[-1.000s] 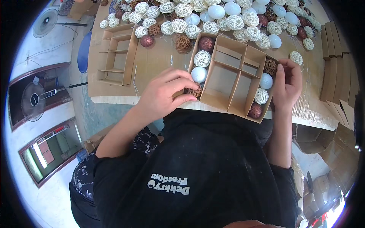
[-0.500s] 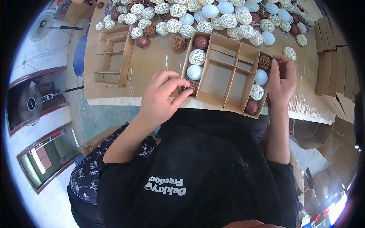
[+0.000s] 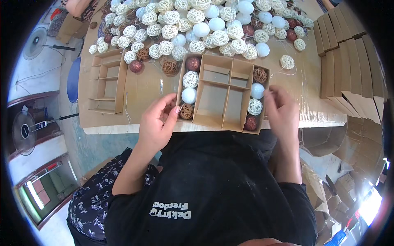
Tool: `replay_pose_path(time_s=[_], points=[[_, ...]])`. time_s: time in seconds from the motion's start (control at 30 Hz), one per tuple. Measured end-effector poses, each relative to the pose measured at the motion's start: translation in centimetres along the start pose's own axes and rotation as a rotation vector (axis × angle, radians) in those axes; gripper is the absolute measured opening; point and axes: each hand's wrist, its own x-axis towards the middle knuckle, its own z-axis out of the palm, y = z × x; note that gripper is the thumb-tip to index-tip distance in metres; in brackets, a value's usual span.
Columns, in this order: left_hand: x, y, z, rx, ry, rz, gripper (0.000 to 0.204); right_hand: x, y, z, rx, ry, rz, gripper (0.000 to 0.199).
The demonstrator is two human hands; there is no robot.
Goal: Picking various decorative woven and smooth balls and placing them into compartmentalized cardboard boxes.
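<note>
- Empty cardboard divider tray (image 3: pixel 107 84) lies well left of the left hand, on the cardboard-covered tabletop (image 3: pixel 143 88).
- Left hand (image 3: pixel 158 123) rests at the near-left corner of the partitioned cardboard box (image 3: pixel 223 92), fingers loosely curled, thumb and forefinger apart; the tips sit just beside the brown rattan ball (image 3: pixel 186 111) in the nearest left cell. It clamps nothing that shows; looks like it steadies that corner.
- Above that ball, away from the left fingertips, same column: pale blue ball (image 3: pixel 189 95), white woven ball (image 3: pixel 190 79), glittery red ball (image 3: pixel 193 64).
- Middle cells of the box are empty.
- Right column, by the right fingertips: brown ball (image 3: pixel 259 75), pale blue ball (image 3: pixel 257 91), white woven ball (image 3: pixel 255 106), glittery red ball (image 3: pixel 250 122).
- Right hand (image 3: pixel 283 112) presses on the box's right wall, fingers close together, likely bracing it; whether it pinches anything can't be told.
- Loose heap of balls (image 3: pixel 205 24) lies beyond both hands.
- Stack of flat cardboard boxes (image 3: pixel 349 65) sits right of the right hand.
</note>
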Motion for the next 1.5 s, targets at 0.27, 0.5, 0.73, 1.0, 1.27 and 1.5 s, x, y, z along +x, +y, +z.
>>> replay_pose_path(time_s=[0.27,0.5,0.73,1.0,1.27,1.5], points=[[-0.7,1.2,-1.4,-0.112,-0.078,-0.109,0.032,-1.5,0.7,-0.2,0.377,-0.134,-0.116,0.032],[-1.0,2.2,-5.8,-0.073,0.110,-0.021,0.030,-0.8,-0.8,1.4,0.695,-0.386,0.014,0.039],[-1.4,2.6,-7.3,-0.104,0.112,-0.041,0.032,-0.5,-1.2,2.9,0.855,-0.467,0.001,0.052],[0.9,1.8,-4.5,-0.356,0.033,-0.030,0.026,-0.8,1.3,-1.4,1.024,-0.278,0.062,0.058],[1.3,-2.0,-0.1,-0.104,-0.139,-0.031,0.015,-3.2,-3.3,-8.4,0.819,0.034,-0.186,0.077],[2.2,-2.0,1.7,0.164,-0.148,0.263,0.011,-4.1,-4.3,-20.2,0.866,0.280,-0.492,0.054]])
